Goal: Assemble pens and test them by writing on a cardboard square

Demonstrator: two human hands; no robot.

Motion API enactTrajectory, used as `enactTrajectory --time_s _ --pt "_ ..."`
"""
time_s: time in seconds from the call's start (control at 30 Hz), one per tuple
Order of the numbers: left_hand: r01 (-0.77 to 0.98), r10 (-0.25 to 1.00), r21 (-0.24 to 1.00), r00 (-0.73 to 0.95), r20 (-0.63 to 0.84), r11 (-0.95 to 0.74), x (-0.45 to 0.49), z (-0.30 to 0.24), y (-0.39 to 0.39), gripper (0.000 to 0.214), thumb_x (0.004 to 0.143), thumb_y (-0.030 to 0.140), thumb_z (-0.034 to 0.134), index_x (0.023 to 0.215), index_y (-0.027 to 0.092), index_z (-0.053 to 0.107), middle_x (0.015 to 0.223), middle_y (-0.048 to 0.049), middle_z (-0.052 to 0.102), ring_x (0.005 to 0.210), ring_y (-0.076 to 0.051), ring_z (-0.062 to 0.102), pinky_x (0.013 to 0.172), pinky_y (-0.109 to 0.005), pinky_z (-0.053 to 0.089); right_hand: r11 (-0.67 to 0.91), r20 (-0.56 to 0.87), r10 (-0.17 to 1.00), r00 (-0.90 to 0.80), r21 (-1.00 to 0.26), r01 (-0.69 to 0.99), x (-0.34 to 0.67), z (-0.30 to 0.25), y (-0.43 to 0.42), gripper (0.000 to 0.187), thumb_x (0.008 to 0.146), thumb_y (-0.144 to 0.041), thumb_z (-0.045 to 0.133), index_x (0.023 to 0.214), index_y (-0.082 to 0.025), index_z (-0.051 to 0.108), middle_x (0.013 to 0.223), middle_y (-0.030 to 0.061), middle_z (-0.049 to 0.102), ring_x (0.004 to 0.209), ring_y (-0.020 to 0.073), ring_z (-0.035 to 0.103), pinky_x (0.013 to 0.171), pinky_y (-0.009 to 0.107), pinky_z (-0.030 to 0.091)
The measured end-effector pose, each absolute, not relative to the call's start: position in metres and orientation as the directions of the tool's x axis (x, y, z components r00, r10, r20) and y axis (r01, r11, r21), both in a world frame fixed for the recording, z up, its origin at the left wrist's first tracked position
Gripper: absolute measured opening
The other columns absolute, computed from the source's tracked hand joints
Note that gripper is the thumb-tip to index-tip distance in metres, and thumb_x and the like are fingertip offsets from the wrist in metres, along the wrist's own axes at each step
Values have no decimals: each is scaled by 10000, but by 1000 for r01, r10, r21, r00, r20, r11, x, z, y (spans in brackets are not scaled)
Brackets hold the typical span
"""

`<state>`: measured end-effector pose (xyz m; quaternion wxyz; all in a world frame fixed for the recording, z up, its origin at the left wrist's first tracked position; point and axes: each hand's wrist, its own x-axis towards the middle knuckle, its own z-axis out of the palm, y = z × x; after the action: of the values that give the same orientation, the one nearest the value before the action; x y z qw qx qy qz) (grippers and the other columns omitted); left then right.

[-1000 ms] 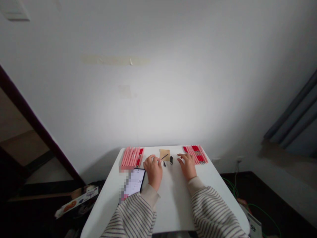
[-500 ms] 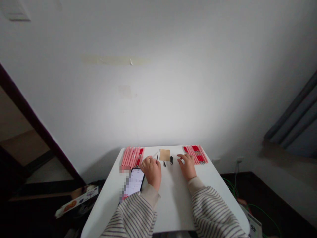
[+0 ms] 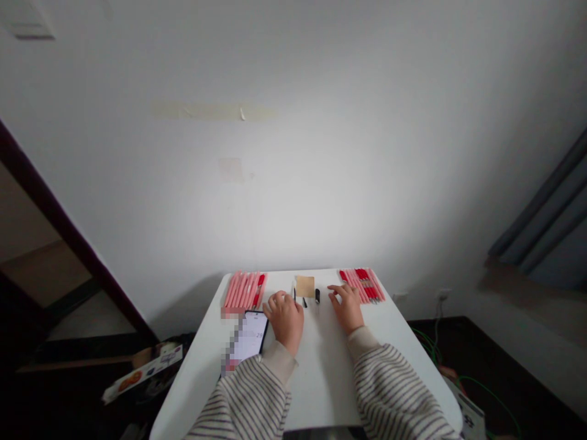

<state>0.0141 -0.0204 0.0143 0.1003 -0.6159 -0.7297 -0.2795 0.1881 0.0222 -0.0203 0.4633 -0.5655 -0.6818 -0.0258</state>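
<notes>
My left hand [image 3: 285,318] rests on the white table [image 3: 321,379] with its fingers pinched on a thin dark stick [image 3: 294,293], held nearly upright. A tan square of paper [image 3: 305,285] lies just beyond it. Two small black pieces [image 3: 317,296] lie beside the paper. My right hand [image 3: 347,307] lies on the table with its fingers spread, the tips touching the near end of a row of red and pink pens [image 3: 364,284].
A second row of pink pens [image 3: 244,289] lies at the table's far left. A phone [image 3: 250,336] with a lit screen sits left of my left hand. Cables and boxes lie on the dark floor to both sides.
My left hand drew the thin stick off the tan paper and tipped it from slanting to nearly upright. The right hand stayed where it was.
</notes>
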Motion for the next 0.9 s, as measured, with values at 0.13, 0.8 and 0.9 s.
enactTrajectory --time_s 0.13,0.8,0.9 --pt "958 850 276 -207 485 76 15 13 -20 200 795 206 470 860 156 652 1094 -114 566 1096 -280 435 955 -499 302 360 664 745 72 -490 794 188 -21 23 231 864 -264 500 965 -227 704 818 65 617 882 231 484 813 357 353" --pt "969 851 234 -186 491 77 16 10 -20 228 804 237 476 916 167 662 1088 -115 556 1117 -288 406 975 -538 292 375 675 735 61 -481 792 189 -22 24 244 873 -267 484 962 -217 705 817 69 624 870 228 493 811 354 356" --pt "968 848 239 -188 495 75 16 10 -20 220 796 244 491 913 165 660 1085 -114 553 1114 -291 408 980 -547 287 379 669 740 64 -493 783 189 -22 23 243 872 -266 488 965 -214 706 822 69 631 872 228 483 822 358 357"
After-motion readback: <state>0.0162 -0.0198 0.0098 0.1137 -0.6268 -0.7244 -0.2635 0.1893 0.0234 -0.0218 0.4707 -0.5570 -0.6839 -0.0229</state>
